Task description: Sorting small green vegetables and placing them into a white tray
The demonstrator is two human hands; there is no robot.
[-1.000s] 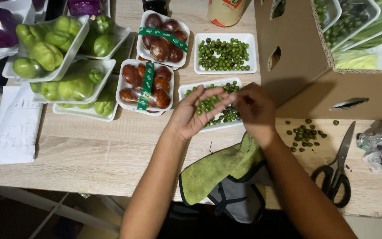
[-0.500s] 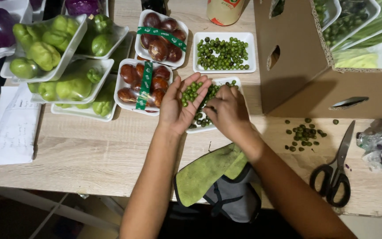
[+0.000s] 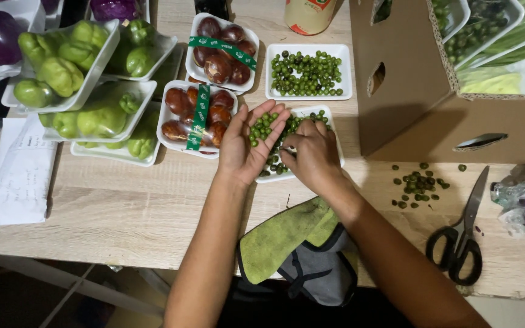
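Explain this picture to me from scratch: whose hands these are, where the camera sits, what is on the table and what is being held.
There is no machine here. The picture comes from one camera worn on a person's head, looking down at their own two bare hands over a wooden table.

The left hand is cupped, palm up, with a heap of small green berries in it. The right hand rests palm down beside it. Both are over a white foam tray partly filled with the same berries.

Around them: a second tray of berries, two trays of dark red fruit with green bands, trays of pale green gourds, a cardboard box, loose berries, black scissors, a green and grey cloth at the table's edge, and a paper sheet.
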